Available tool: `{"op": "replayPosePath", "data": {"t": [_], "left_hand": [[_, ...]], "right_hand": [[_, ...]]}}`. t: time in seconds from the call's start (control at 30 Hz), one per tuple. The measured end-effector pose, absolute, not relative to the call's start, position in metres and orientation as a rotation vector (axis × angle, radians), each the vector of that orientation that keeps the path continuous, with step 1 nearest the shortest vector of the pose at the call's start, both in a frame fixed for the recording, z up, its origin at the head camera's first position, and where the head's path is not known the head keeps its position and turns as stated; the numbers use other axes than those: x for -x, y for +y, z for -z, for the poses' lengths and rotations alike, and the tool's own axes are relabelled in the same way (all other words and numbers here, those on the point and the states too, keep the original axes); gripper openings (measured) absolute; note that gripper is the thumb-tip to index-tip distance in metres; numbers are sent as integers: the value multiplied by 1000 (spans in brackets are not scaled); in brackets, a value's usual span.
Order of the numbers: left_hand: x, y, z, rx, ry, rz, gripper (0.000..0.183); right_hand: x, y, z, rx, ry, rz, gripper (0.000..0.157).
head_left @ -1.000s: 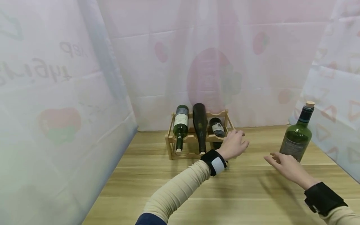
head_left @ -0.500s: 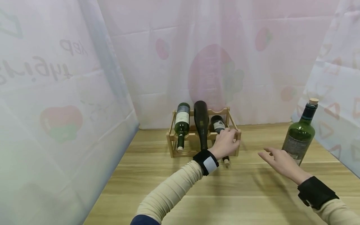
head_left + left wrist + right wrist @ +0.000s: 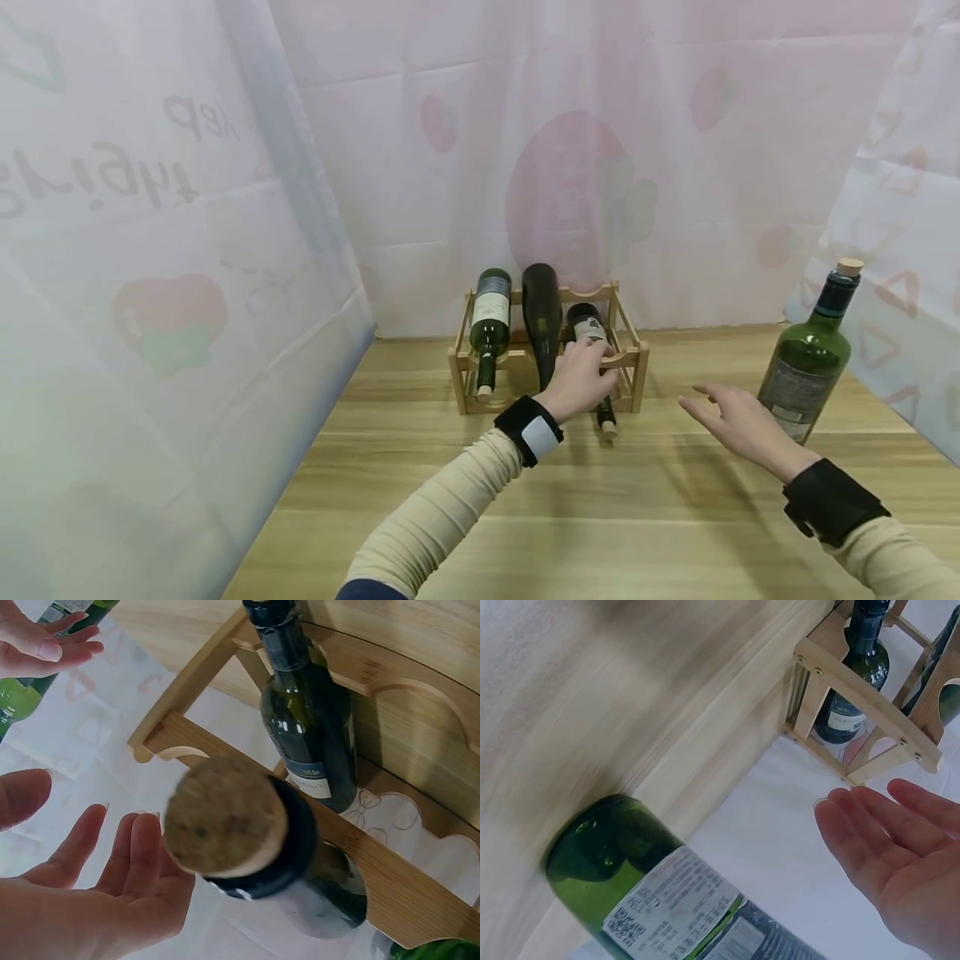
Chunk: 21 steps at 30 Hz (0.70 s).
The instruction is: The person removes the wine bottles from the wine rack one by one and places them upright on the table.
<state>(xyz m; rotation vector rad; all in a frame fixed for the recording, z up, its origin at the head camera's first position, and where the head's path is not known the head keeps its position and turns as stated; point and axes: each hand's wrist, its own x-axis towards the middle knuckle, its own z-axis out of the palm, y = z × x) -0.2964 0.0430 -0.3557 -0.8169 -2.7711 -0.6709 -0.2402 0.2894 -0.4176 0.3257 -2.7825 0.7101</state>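
My left hand (image 3: 579, 379) reaches over the right part of a wooden wine rack (image 3: 639, 379), fingers loosely bent and holding nothing. Under it, a dark wine bottle (image 3: 590, 327) lies in the rack's lower tier, its corked neck sticking out in front. Beside that hand, on the upper tier, is a dark bottle (image 3: 542, 308); its cork (image 3: 225, 817) looms large in the left wrist view. My right hand (image 3: 746, 425) hovers with relaxed fingers just left of a green corked bottle (image 3: 802, 375) standing on the table. No contact with that bottle is visible in the right wrist view.
Another green bottle (image 3: 491, 321) with a white label lies at the upper left of the rack, neck forward. The wooden tabletop (image 3: 420, 467) runs back to a printed fabric curtain (image 3: 480, 192), and more fabric hangs at both sides.
My left hand has moved left, from the rack's right end to over the lower bottle. My right hand has shifted slightly left, away from the standing bottle. The view has tilted slightly.
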Motion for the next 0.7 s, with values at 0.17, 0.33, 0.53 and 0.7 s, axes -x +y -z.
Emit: {"op": "replayPosePath", "data": {"t": [0.17,0.33,0.53,0.7], "left_hand": [[298,34,355,765,-2765,659,23],[300,24,359,721,-2760,732,28],[303,11,367,657,-2720,821,29],[304,3,371,622,-2643,859,26]], "right_hand": [[244,284,416,-329,-2803,-714,63],[248,279,415,-350,-2787,-693,62],[252,274,415,-383,-2759,-667,60],[255,270,414,-395,-2764,-675,61]]}}
